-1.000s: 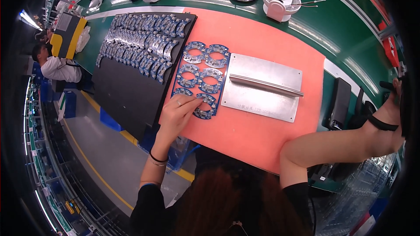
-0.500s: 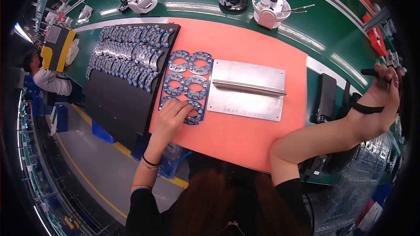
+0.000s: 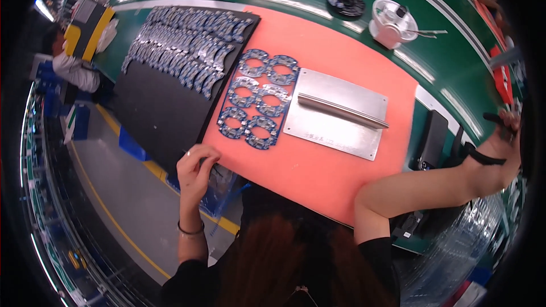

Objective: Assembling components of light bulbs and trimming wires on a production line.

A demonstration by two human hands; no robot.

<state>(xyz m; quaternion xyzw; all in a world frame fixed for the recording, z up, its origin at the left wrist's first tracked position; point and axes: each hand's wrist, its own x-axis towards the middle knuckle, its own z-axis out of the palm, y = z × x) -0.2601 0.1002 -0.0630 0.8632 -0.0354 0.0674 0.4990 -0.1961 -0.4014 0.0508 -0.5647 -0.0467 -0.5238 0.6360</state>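
- Left of the metal plate (image 3: 335,129), a blue circuit-board panel (image 3: 261,102) lies flat on the pink mat (image 3: 318,182), its six rings now clear of the left hand (image 3: 195,169), which has withdrawn beyond them.
- Left fingers curl, thumb close to forefinger; whether they pinch anything cannot be told.
- Far right of the plate, the right hand (image 3: 501,136) bends inward, its hold unclear.
- Bare mat borders the plate's near side; leftward, past the panel, runs a black board's (image 3: 165,108) edge.

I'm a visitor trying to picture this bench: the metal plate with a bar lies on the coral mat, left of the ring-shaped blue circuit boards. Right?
Not quite: in the head view, the metal plate lies right of the ring-shaped blue circuit boards, not left.
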